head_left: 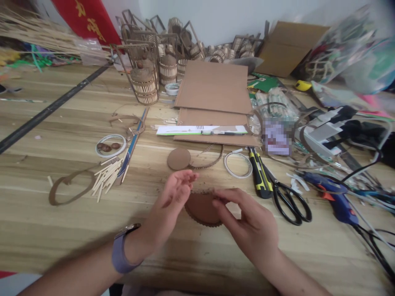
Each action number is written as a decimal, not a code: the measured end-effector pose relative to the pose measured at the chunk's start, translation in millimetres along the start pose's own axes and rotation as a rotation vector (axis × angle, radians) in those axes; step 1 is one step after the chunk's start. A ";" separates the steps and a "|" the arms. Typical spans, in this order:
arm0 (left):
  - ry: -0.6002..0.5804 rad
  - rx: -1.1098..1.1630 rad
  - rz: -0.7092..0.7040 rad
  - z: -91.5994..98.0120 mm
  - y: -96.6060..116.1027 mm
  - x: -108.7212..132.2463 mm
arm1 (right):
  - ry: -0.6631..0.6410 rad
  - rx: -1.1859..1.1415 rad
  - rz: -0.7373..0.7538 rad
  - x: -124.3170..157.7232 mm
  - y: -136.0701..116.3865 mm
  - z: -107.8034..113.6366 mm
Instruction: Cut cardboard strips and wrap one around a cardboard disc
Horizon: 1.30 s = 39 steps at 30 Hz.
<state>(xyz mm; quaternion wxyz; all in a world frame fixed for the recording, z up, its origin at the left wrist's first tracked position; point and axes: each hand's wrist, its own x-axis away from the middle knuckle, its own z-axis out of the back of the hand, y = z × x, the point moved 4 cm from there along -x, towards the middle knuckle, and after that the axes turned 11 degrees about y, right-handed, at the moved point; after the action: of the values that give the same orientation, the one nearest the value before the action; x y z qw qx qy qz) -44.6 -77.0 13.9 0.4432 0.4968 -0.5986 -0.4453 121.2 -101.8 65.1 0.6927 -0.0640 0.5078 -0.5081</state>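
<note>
A brown cardboard disc with a ridged rim (202, 208) is between my hands, near the table's front. My right hand (247, 218) pinches its upper right edge between thumb and fingers. At the disc's left side, my left hand (174, 197) is raised with its palm turned inward and its fingers apart, holding nothing. Just behind it lies a smaller plain cardboard disc (179, 159), with a curved ridged strip (210, 164) beside it. A roll of white tape (237, 165) lies further right.
Right of my hands lie a yellow-black cutter (261, 174), black scissors (291, 201) and a blue glue gun (335, 201). Left are wooden sticks (108, 176) and a brown strip loop (57, 189). Cardboard sheets (214, 88) and small stick-sided buckets (144, 88) stand behind.
</note>
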 end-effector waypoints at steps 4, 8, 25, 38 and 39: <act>-0.108 -0.353 -0.086 -6.2 2.8 13.4 | 0.116 0.067 -0.122 2.1 4.7 2.3; -0.130 -0.637 -0.200 -13.5 3.8 21.1 | 0.094 0.036 -0.196 4.8 5.2 -1.1; 0.042 -1.034 -0.458 -8.8 22.6 8.6 | -0.120 -0.460 -0.749 4.6 28.8 -17.3; 0.017 -1.175 -0.668 -10.9 32.6 11.9 | -0.201 -0.711 -0.828 16.4 30.8 -28.5; 0.012 -1.172 -0.668 -11.0 32.8 11.1 | -0.200 -0.726 -0.828 17.4 30.0 -29.3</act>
<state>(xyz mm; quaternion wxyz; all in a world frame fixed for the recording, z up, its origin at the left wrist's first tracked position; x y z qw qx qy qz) -41.7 -85.4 49.1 0.4813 0.3349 -0.0698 -0.8070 117.2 -88.4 22.0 0.4137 -0.5405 0.5144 -0.5217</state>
